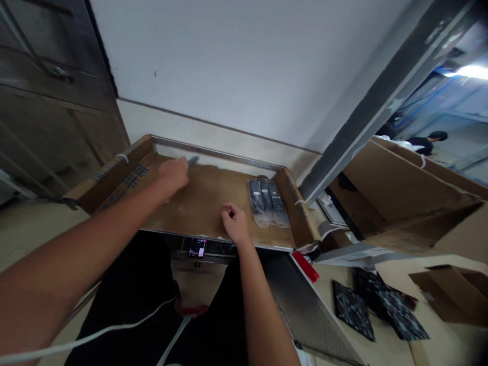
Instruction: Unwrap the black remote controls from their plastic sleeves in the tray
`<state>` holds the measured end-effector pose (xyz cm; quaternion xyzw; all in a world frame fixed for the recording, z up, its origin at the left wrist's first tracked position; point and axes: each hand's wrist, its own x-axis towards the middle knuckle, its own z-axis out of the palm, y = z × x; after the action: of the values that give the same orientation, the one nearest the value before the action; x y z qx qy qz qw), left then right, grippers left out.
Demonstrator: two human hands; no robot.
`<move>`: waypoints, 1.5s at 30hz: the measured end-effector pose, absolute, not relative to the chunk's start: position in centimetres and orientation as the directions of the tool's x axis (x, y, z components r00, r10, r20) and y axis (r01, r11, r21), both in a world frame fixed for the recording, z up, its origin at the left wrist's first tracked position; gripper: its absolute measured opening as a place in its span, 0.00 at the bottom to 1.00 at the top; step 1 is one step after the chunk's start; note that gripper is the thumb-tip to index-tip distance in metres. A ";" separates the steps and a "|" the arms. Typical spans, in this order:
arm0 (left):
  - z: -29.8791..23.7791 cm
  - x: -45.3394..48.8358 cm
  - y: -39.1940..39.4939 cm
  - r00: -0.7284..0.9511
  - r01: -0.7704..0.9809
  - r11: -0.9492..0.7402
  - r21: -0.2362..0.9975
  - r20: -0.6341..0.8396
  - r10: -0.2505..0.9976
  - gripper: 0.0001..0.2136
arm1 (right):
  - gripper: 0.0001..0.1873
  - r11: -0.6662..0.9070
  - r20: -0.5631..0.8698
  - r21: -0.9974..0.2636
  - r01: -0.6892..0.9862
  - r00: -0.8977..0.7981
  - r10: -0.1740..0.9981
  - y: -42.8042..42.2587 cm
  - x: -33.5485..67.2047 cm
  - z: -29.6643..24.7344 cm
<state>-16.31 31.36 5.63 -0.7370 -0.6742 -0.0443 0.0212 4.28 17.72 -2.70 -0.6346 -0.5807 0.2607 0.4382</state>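
My left hand reaches to the far left of a flattened cardboard sheet and is closed on a grey object that sticks out past the fingers, blurred by motion. My right hand rests near the sheet's front edge with fingers curled, nothing visible in them. Three remote controls in clear plastic bags lie side by side on the sheet's right part, a short way right of my right hand.
A phone with a lit screen sits under the front edge. Open cardboard boxes stand to the right. Dark patterned tiles lie on the floor. A white cable crosses my lap. A person is far right.
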 end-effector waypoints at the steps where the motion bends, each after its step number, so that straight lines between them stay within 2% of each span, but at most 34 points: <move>1: 5.9 -17.8 31.6 0.069 0.998 -0.068 -0.010 0.107 0.992 0.18 | 0.15 0.054 0.183 -0.848 0.526 0.196 0.963 17.8 4.2 -2.8; 2: 6.0 -19.2 31.8 0.064 0.996 -0.056 -0.066 0.114 0.991 0.19 | 0.15 0.047 0.189 -0.832 0.552 0.202 0.961 17.9 4.1 -2.8; 5: 5.2 -22.3 32.1 0.031 0.991 -0.019 -0.131 0.095 0.995 0.18 | 0.13 0.023 0.201 -0.776 0.630 0.214 0.956 18.0 3.7 -2.8; 8: 3.7 -23.4 31.7 0.010 0.993 0.005 -0.122 0.120 0.993 0.20 | 0.11 0.026 0.220 -0.749 0.662 0.212 0.952 18.0 3.5 -2.8; 12: 1.8 -22.7 30.0 0.074 0.997 -0.074 -0.009 0.185 0.980 0.29 | 0.10 0.054 0.247 -0.764 0.643 0.214 0.945 18.0 3.7 -3.0; 15: 0.6 -20.8 28.4 0.236 0.965 -0.252 0.074 0.175 0.956 0.23 | 0.11 0.053 0.270 -0.813 0.580 0.293 0.917 18.1 3.8 -3.1; 19: -1.0 -16.7 27.5 0.371 0.870 -0.412 0.271 0.190 0.909 0.16 | 0.13 0.092 0.368 -0.872 0.480 0.520 0.771 17.9 3.9 -3.2; 22: -2.1 -13.8 28.0 0.342 0.830 -0.412 0.376 0.242 0.908 0.14 | 0.13 0.133 0.433 -0.856 0.499 0.553 0.711 17.7 4.0 -3.4; 26: -3.4 -12.2 28.9 0.214 0.848 -0.311 0.429 0.261 0.941 0.14 | 0.12 0.109 0.464 -0.823 0.557 0.551 0.693 17.5 4.0 -3.8; 29: -3.8 -12.5 29.3 0.197 0.838 -0.308 0.451 0.276 0.941 0.13 | 0.11 0.094 0.523 -0.757 0.647 0.512 0.681 17.5 4.3 -3.4; 31: -3.9 -12.7 29.4 0.202 0.829 -0.312 0.464 0.271 0.941 0.12 | 0.11 0.071 0.587 -0.659 0.749 0.452 0.672 17.4 5.1 -2.6; 34: -3.7 -12.8 29.3 0.199 0.821 -0.306 0.482 0.261 0.945 0.12 | 0.13 -0.083 0.627 -0.475 0.876 0.404 0.667 17.5 7.3 -1.1; 36: -3.6 -12.8 29.3 0.197 0.817 -0.304 0.490 0.259 0.946 0.13 | 0.16 -0.249 0.576 -0.386 0.888 0.443 0.687 17.7 8.9 -0.3; 38: -3.5 -12.7 29.3 0.194 0.814 -0.303 0.496 0.259 0.946 0.13 | 0.17 -0.368 0.467 -0.312 0.876 0.479 0.744 18.0 10.2 0.1; 41: -3.5 -12.8 29.3 0.184 0.807 -0.294 0.512 0.255 0.949 0.13 | 0.20 -0.441 0.282 -0.212 0.872 0.487 0.827 18.8 10.8 0.2; 45: -3.4 -12.9 29.3 0.182 0.792 -0.297 0.534 0.258 0.949 0.13 | 0.27 -0.502 0.147 -0.132 0.855 0.517 0.843 20.4 10.5 0.5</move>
<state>-12.88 29.28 -3.40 -0.7556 -0.5759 -0.2783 -0.1413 10.46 20.40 0.54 -0.8659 -0.4903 -0.0317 0.0940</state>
